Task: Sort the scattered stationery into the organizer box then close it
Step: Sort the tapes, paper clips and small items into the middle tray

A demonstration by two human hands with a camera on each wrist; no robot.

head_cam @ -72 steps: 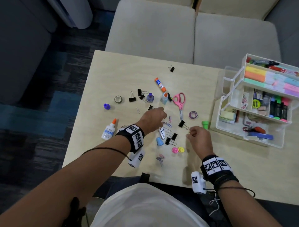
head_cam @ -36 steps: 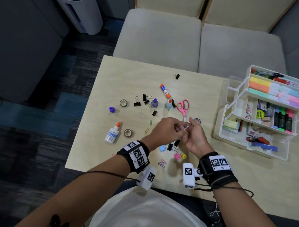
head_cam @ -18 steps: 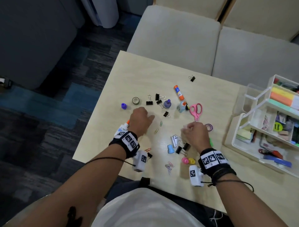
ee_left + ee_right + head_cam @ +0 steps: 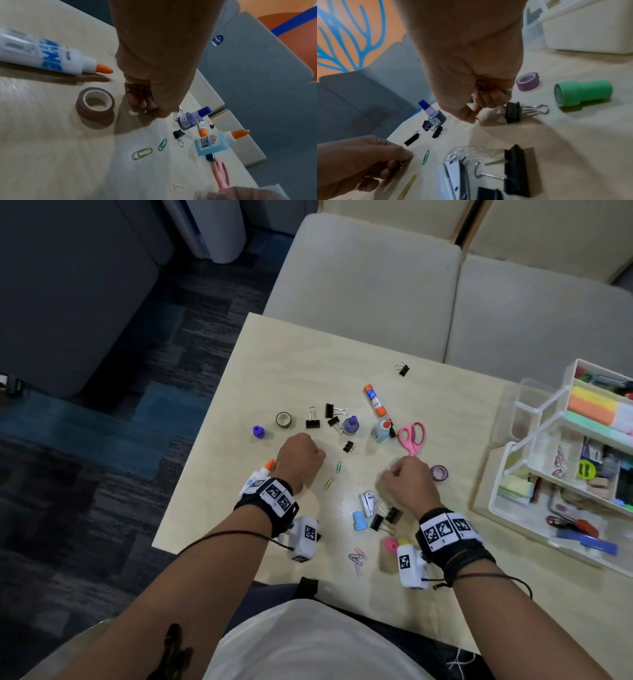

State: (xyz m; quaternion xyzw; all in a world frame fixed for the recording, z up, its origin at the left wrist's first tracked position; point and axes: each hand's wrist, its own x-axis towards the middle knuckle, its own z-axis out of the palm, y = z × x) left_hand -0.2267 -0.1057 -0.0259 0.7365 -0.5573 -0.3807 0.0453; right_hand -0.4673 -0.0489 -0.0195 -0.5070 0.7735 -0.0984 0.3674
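Note:
My left hand [image 4: 315,456] is low on the table with curled fingers [image 4: 145,106], pinching a small silver paper clip [image 4: 402,162] against the tabletop. A green paper clip [image 4: 338,467] and a yellow one [image 4: 329,483] lie just right of it. My right hand [image 4: 390,474] hovers as a fist over the middle of the table; a bit of blue paper clip [image 4: 478,88] shows inside its curled fingers. The white tiered organizer box [image 4: 507,501] stands open at the right, holding sticky notes, markers and clips.
Scattered around are pink scissors [image 4: 412,436], a glue stick [image 4: 373,400], a blue glue bottle [image 4: 382,430], an ink bottle [image 4: 351,425], binder clips [image 4: 385,517], a brown tape roll [image 4: 95,102], a green stamp [image 4: 582,93] and a white glue bottle [image 4: 42,54]. Grey sofa cushions lie beyond the table.
The hands met a second ago, then parted. My left hand went left and down to the table and curled over a clip; my right hand stays a fist.

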